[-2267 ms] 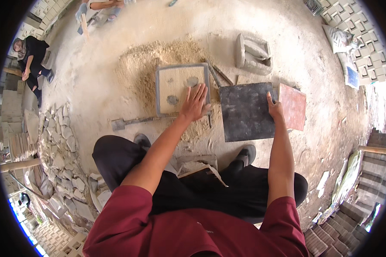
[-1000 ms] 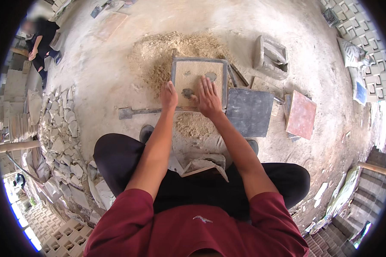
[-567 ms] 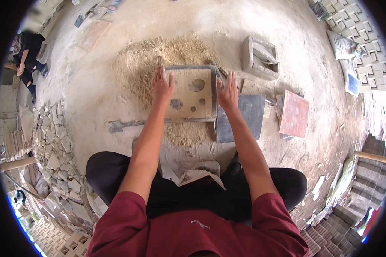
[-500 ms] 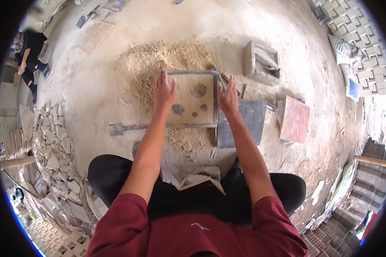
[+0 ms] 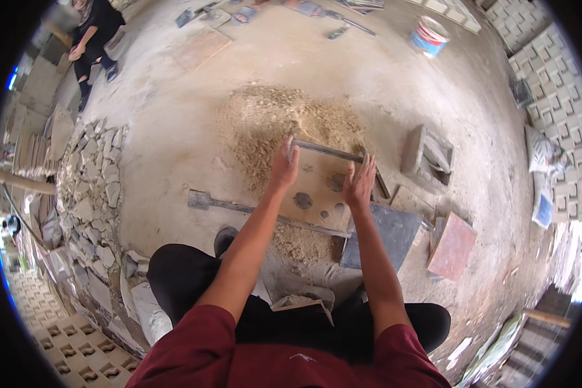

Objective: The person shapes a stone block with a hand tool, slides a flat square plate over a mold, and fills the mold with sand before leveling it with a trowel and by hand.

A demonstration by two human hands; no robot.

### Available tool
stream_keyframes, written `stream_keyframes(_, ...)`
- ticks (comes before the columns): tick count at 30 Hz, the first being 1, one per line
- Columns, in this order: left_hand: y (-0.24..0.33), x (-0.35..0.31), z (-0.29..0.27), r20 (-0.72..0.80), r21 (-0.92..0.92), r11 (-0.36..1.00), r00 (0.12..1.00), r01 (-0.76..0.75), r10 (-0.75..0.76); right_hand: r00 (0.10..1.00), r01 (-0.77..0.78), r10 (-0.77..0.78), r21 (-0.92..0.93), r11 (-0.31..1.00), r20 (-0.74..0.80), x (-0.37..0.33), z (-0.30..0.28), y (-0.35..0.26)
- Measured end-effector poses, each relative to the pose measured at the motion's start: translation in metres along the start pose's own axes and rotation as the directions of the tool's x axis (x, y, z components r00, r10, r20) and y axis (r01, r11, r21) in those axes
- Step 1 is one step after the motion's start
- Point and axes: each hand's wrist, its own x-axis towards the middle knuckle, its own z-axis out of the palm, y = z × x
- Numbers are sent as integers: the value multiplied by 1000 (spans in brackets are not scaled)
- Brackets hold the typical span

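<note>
On the ground before me lies a dark frame (image 5: 330, 151) around a flat tan slab (image 5: 313, 169) with several dark round spots. The slab's surface looks sandy. At the frame's left side is my left hand (image 5: 284, 167), its fingers stretched forward and its thumb apart. My right hand (image 5: 360, 182) is at the right side, fingers extended and palm turned inward. Both hands appear to touch the frame's far corners. A long flat bar with a broad end (image 5: 200, 200) runs along the near edge. My hands and forearms hide parts of the frame's sides.
Loose tan sand (image 5: 258, 116) is heaped behind the frame. To the right are a dark square plate (image 5: 388, 234), a reddish tile (image 5: 453, 247) and a grey box-shaped block (image 5: 427, 158). Broken pieces (image 5: 94, 194) pile up at left. A person (image 5: 97, 32) sits far left; a bucket (image 5: 429, 37) stands far right.
The view has tilted up and turned, bringing the bucket and far tools into sight. Both hands remain at the frame's sides, fingers still extended.
</note>
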Motion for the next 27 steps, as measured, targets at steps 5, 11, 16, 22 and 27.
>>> stream_keyframes(5,-13,-4,-4,-84,177,968,982,180,-167,996,69,-62,-133,989,58,51,19,-12)
stream_keyframes(11,-15,7,0,-76,248,884,918,396,-389,953,148,-102,-144,978,286,90,51,-33)
stream_keyframes(16,1,2,10,-68,144,847,859,512,-507,868,-132,263,-314,940,421,90,53,-47)
stream_keyframes(22,16,4,13,-153,319,827,886,463,-437,785,-230,261,-126,965,563,152,78,-21)
stream_keyframes(27,10,7,11,-154,356,786,861,506,-485,910,-179,146,50,983,387,162,106,-29)
